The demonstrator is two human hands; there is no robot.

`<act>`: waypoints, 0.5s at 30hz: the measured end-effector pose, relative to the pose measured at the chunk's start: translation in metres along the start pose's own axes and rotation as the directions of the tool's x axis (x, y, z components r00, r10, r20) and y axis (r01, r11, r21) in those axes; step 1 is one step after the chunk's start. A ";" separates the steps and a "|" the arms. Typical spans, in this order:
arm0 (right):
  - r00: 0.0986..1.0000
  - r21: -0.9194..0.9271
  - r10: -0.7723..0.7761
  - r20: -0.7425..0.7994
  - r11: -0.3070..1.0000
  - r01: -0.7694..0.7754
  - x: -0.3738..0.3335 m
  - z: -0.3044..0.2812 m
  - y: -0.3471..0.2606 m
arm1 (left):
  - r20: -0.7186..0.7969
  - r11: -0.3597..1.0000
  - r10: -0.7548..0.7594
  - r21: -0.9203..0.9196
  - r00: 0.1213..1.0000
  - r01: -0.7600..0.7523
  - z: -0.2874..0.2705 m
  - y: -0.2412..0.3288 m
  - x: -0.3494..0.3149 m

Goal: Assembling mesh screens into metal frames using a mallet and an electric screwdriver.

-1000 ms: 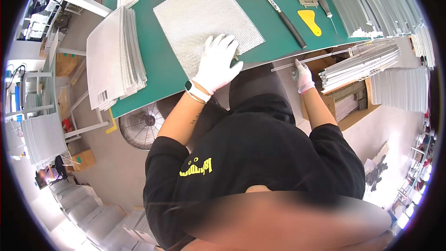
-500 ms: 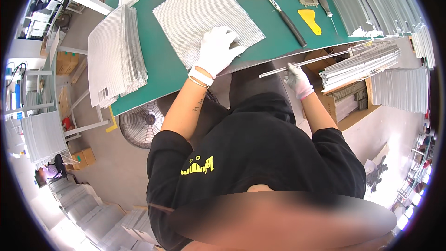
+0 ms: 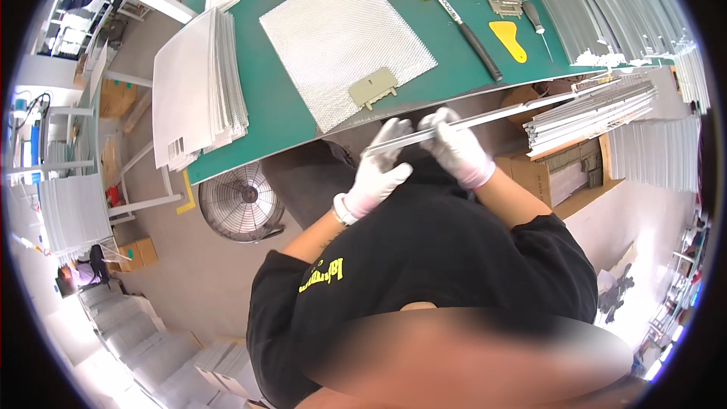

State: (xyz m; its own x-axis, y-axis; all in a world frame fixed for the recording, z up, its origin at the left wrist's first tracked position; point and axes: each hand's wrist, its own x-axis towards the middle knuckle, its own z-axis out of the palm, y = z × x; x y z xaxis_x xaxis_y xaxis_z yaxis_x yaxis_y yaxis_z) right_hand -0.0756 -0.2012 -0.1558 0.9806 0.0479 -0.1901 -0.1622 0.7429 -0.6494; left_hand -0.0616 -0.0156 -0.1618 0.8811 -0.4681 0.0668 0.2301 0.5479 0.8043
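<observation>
Metal strip (image 3: 485,117), long and thin, held just off the near edge of the green table (image 3: 288,117), slanting up toward the stacked strips (image 3: 591,110) beside that edge. Left hand (image 3: 379,174), white-gloved, grip clenched around the strip's lower end. Right hand (image 3: 458,148), also gloved, grip grasping the strip just beside the left. On the table: mesh sheet (image 3: 341,34) with small bracket (image 3: 372,88) touching its near edge, mallet (image 3: 462,19) and yellow scraper (image 3: 509,38) farther along.

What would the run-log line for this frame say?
left hand: grips metal strip | right hand: grips same strip | mesh sheet: on green table
</observation>
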 end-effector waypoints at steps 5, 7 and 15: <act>0.988 0.118 0.035 0.148 0.992 -0.053 0.012 0.011 -0.003 | -0.126 0.982 0.100 0.169 0.987 -0.078 -0.017 0.034 0.011; 0.981 0.178 -0.172 -0.085 0.967 0.185 0.008 0.016 -0.052 | -0.335 0.873 0.390 0.431 0.857 -0.229 -0.034 0.076 0.008; 0.388 -0.309 -0.752 -0.534 0.600 0.738 -0.098 -0.079 -0.242 | -0.050 0.618 0.729 0.475 0.682 -0.626 -0.076 0.215 -0.039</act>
State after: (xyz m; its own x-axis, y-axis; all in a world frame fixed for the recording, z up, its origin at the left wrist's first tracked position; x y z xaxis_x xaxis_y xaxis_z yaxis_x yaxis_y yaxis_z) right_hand -0.1409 -0.4391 -0.0383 0.4433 -0.8961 0.0217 0.5925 0.2748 -0.7573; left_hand -0.0153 0.1733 -0.0360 0.7896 0.1147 0.6028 -0.6057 0.3027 0.7358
